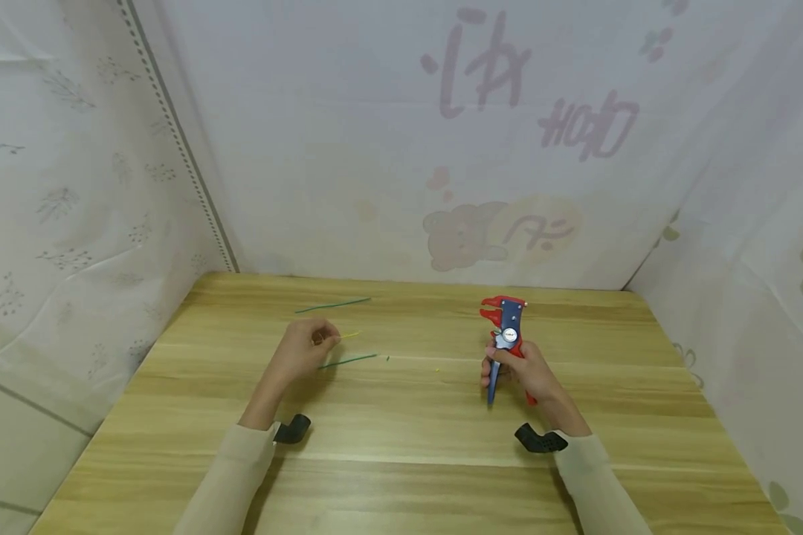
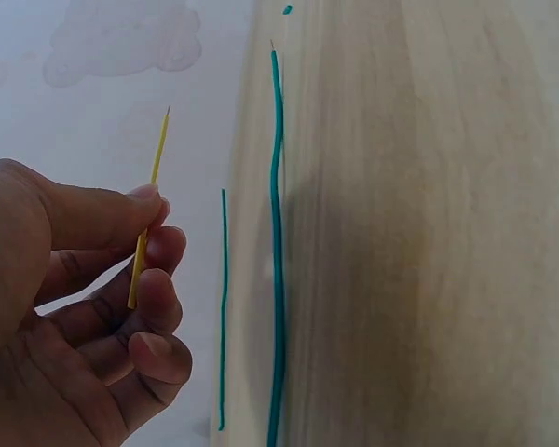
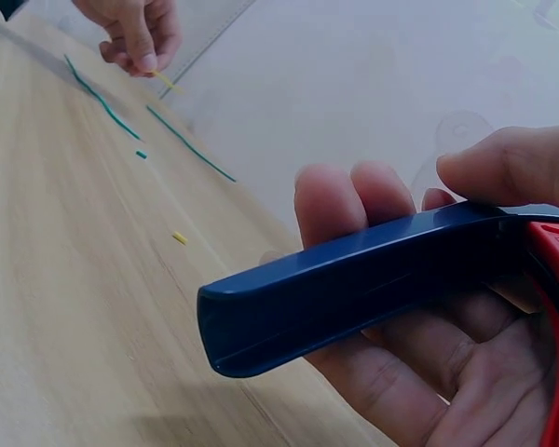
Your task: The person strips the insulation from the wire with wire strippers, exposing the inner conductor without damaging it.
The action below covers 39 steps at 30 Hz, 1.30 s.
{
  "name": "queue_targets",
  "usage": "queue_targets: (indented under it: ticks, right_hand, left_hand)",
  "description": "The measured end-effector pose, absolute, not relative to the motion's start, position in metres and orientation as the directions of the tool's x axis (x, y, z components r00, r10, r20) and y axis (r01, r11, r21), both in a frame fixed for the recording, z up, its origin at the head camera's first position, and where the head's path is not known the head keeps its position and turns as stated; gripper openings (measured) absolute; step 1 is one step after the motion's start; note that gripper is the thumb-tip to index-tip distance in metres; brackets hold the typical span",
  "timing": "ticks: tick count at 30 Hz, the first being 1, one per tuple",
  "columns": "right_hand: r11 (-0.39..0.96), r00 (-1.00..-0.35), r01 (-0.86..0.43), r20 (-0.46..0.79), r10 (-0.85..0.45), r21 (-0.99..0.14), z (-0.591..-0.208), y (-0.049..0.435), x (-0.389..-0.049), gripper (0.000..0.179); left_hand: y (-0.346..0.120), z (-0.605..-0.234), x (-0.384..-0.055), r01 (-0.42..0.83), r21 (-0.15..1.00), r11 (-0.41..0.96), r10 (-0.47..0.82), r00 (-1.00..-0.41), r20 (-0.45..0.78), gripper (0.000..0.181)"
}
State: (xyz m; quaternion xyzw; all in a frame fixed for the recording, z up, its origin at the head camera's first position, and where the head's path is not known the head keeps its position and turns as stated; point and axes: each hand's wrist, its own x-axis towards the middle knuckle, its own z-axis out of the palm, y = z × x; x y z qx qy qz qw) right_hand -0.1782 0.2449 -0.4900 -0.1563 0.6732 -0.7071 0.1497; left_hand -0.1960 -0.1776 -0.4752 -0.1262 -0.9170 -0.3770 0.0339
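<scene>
Nearest on my remote feed, I logged the right hand, fingers clamped round the blue handle of the stripper, its jaws apart and facing 9 o'clock. At 9 o'clock from that hand I noted a yellow scrap, then a green scrap just off the 3 o'clock end of the near green wire. Left hand: thumb and fingertip pinched the yellow wire, thin tip toward 3 o'clock. At 1 o'clock from it, the far green wire lay on the table; printed cloth hung behind.
</scene>
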Motion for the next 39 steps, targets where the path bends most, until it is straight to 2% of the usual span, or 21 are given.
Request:
queue_targets:
  ticks: [5, 11, 18, 31, 39]
  right_hand:
    - [-0.068, -0.91, 0.018, 0.012, -0.415, -0.997, -0.491, 0.249, -0.18, 0.025]
    - [-0.102, -0.908, 0.022, 0.023, -0.418, -0.995, -0.492, 0.253, -0.182, 0.013]
    - [-0.102, -0.908, 0.026, 0.019, -0.419, -0.994, -0.494, 0.256, -0.183, 0.021]
    - [-0.121, -0.914, 0.047, 0.006, -0.406, -0.991, -0.494, 0.263, -0.184, 0.021]
    - [-0.106, -0.919, 0.079, -0.031, -0.393, -0.991, -0.496, 0.267, -0.184, 0.039]
  left_hand:
    - [-0.181, -0.478, -0.197, 0.259, 0.678, 0.688, 0.213, -0.965, 0.153, 0.007]
    - [-0.181, -0.478, -0.198, 0.251, 0.681, 0.687, 0.21, -0.967, 0.145, 0.009]
    - [-0.184, -0.481, -0.199, 0.245, 0.683, 0.688, 0.215, -0.968, 0.131, 0.008]
    - [-0.19, -0.487, -0.202, 0.204, 0.654, 0.729, 0.207, -0.976, 0.073, 0.005]
    - [-0.19, -0.488, -0.203, 0.187, 0.591, 0.785, 0.204, -0.978, 0.039, 0.005]
